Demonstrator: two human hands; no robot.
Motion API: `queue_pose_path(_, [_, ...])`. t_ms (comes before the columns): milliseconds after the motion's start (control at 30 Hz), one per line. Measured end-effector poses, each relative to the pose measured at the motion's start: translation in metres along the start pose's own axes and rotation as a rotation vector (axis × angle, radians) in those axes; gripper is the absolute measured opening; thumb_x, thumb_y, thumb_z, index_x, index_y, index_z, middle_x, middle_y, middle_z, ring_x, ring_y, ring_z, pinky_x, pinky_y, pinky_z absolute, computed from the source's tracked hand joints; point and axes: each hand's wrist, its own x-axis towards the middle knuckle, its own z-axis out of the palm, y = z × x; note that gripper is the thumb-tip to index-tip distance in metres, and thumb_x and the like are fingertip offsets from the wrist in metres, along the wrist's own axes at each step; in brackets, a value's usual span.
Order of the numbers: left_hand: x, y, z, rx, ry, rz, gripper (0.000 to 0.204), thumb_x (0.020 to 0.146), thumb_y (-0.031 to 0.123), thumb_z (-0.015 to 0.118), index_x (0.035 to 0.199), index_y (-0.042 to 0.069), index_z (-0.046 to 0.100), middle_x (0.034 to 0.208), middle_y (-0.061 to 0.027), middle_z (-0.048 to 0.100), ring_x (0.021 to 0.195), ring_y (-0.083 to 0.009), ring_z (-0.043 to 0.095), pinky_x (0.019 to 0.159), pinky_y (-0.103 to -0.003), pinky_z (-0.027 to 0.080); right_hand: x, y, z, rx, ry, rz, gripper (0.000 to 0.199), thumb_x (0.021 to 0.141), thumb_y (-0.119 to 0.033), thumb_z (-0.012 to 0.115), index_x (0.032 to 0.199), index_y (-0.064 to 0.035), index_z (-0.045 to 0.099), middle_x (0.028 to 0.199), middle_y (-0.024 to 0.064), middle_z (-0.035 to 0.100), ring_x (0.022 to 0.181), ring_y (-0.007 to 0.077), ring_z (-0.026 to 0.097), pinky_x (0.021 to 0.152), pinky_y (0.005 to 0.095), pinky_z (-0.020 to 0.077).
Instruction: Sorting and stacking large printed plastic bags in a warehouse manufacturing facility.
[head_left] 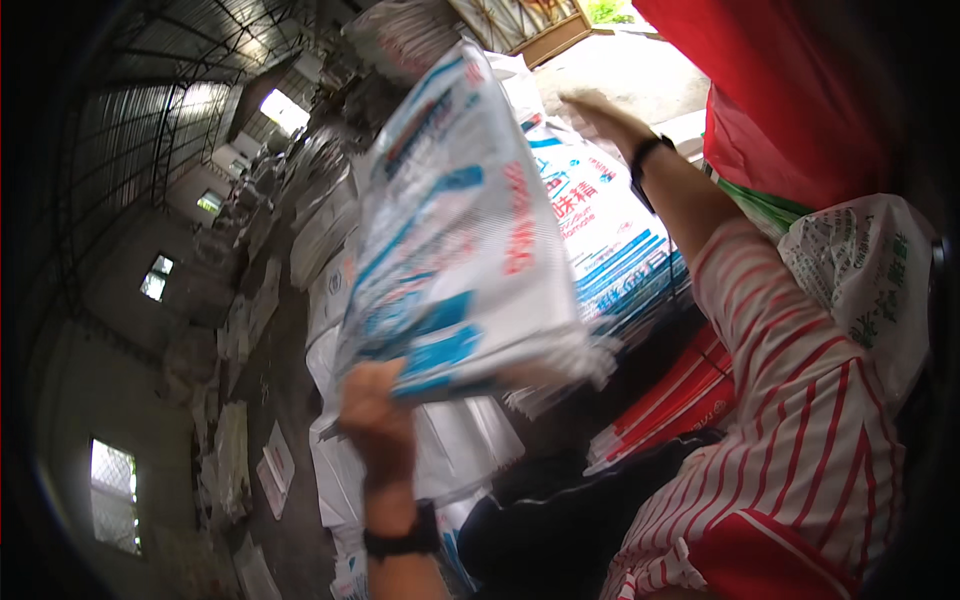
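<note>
My left hand (375, 410) is closed round the lower left corner of a thick bundle of flat woven sacks (450, 240), white with blue and red print. The bundle is tilted up in front of me and smeared by motion; layered edges show along its lower side. My right hand (605, 120) is held out beyond the bundle's right side, fingers stretched and apart from it, somewhat blurred. Below that hand lies a stack of similar printed sacks (610, 220). Both wrists wear dark bands.
White sacks (465, 440) lie folded below the lifted bundle. Red sacks (670, 395) are piled near my body. A large red sheet (790, 100) and a white plastic bag (870, 280) stand at the right. More sack piles (325, 220) line the floor at the left.
</note>
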Motion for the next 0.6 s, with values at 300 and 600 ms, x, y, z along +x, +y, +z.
queue_pose_path(300, [-0.050, 0.114, 0.359, -0.183, -0.686, -0.140, 0.011, 0.089, 0.010, 0.052, 0.097, 0.013, 0.060, 0.098, -0.0090, 0.062, 0.091, -0.0322, 0.066, 0.075, -0.047, 0.057, -0.081, 0.293, -0.147, 0.244, -0.277, 0.860, 0.074, 0.102, -0.049, 0.047, 0.144, 0.0094, 0.031, 0.134, 0.0316, 0.055, 0.109, 0.0403, 0.065, 0.093, 0.0478, 0.0537])
queue_pose_path(600, [-0.059, 0.103, 0.360, -0.456, -0.658, -0.056, 0.049, 0.069, 0.005, 0.073, 0.117, 0.016, 0.062, 0.108, -0.0088, 0.061, 0.105, -0.0312, 0.059, 0.088, -0.043, 0.050, -0.093, 0.258, -0.142, -0.005, -0.252, 0.879, 0.032, 0.096, -0.027, 0.063, 0.093, 0.0047, 0.070, 0.073, 0.0116, 0.068, 0.058, 0.0221, 0.064, 0.060, 0.0332, 0.0533])
